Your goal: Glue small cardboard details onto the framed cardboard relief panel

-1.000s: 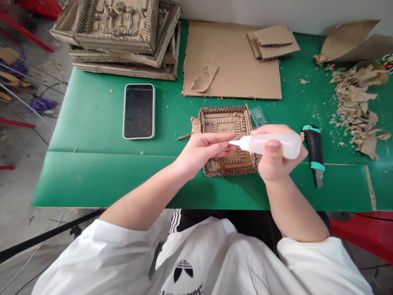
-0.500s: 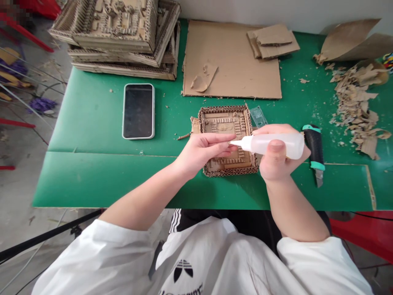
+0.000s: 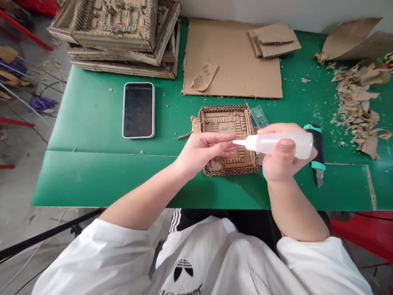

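Note:
My right hand [image 3: 281,157] is wrapped round a white squeeze bottle [image 3: 278,144], held on its side with the thin nozzle pointing left. The nozzle tip is close to the fingertips of my left hand [image 3: 208,149], which are pinched together. Whatever sits between those fingertips is too small to name. Both hands are over a small cardboard tray [image 3: 231,168] with walls of corrugated strips and ridged cardboard pieces inside. My left hand hides part of its middle.
A utility knife [image 3: 316,149] lies right of my right hand, its blade out. A phone [image 3: 138,110] lies to the left. Stacked cardboard trays [image 3: 116,43], a flat cardboard sheet [image 3: 230,78] and torn cardboard scraps [image 3: 357,98] are on the green table [image 3: 92,176].
My right hand has moved slightly right with the squeeze bottle, drawing the nozzle back a little from my left fingertips. The left hand stays almost still.

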### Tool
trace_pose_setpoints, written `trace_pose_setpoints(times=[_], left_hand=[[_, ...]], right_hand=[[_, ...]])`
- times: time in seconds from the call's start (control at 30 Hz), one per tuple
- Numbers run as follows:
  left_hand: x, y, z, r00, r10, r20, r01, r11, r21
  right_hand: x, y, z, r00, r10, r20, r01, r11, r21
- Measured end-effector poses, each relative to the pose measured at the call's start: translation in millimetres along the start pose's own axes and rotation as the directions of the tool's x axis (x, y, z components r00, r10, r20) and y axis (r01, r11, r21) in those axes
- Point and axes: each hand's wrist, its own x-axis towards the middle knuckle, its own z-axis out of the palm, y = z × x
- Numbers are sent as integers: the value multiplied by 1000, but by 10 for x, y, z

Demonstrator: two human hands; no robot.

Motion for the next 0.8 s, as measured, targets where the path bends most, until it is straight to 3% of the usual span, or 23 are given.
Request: trace_pose_setpoints(times=[0.3, 0.8], left_hand=[[-7, 9, -8, 1000, -11, -1, 11, 1000, 29], [-5, -20, -37, 1000, 16, 8, -16, 999, 42]], right_hand=[[22, 19, -9, 998, -19, -66, 19, 1000, 4], [21, 65, -64, 998, -1, -63, 3, 999, 33]])
